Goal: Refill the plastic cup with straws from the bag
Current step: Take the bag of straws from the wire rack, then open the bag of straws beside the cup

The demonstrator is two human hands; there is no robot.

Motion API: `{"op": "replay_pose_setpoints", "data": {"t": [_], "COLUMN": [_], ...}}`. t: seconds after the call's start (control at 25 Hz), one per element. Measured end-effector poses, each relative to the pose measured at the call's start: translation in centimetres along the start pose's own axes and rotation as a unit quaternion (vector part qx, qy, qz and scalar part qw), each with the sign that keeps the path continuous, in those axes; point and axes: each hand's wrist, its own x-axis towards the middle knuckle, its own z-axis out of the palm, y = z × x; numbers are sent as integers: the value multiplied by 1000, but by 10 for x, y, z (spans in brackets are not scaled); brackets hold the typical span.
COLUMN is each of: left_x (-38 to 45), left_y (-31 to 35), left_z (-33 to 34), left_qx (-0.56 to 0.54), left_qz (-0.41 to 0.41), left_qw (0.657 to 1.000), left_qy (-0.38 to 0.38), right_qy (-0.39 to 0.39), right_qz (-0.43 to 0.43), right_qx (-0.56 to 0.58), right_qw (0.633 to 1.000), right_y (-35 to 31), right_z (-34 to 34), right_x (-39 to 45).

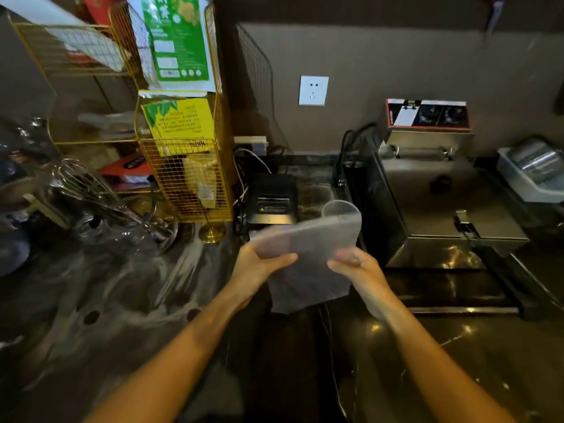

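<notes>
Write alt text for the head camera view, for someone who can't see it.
Two bare hands, left hand and right hand, hold a translucent plastic bag above a dark countertop, its far end by a clear plastic cup. A gold wire rack stands to the left, a steel fryer to the right.

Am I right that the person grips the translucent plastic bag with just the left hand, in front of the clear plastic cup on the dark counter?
Not quite. The head view shows both hands on the translucent plastic bag: the left hand and the right hand each grip it. The rest holds: the clear plastic cup stands behind it on the dark counter.
</notes>
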Motion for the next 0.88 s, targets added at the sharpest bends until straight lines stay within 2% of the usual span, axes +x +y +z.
{"op": "replay_pose_setpoints", "data": {"t": [0.2, 0.36, 0.44, 0.56, 0.6, 0.64, 0.76, 0.8, 0.88], "left_x": [-2, -1, 2, 1, 0, -2, -6, -7, -9], "left_y": [15, 36, 41, 47, 48, 48, 44, 43, 43], "left_z": [-19, -19, -19, -14, -12, -9, -2, -1, 0], "left_qx": [51, 123, 144, 107, 80, 51, -8, -3, 39], "left_qz": [19, 37, 37, 11, -4, -19, -46, -45, -38], "left_qw": [999, 991, 988, 994, 997, 998, 998, 998, 996], "left_qy": [-5, -23, -29, -12, -12, -15, -29, -38, -64], "right_qy": [0, -3, 51, 182, 177, 131, -68, -96, -97], "right_qz": [-18, -26, -32, -86, -98, -98, -80, -85, -95], "right_qx": [-80, -110, -150, -204, -190, -155, -62, -53, -52], "right_qw": [997, 994, 987, 958, 961, 974, 993, 990, 989], "right_y": [19, 5, -4, -16, -22, -28, -44, -47, -49], "right_z": [-1, 2, 6, 9, 11, 14, 25, 27, 31], "right_x": [9, 16, 16, 6, -1, -8, -28, -31, -31]}}
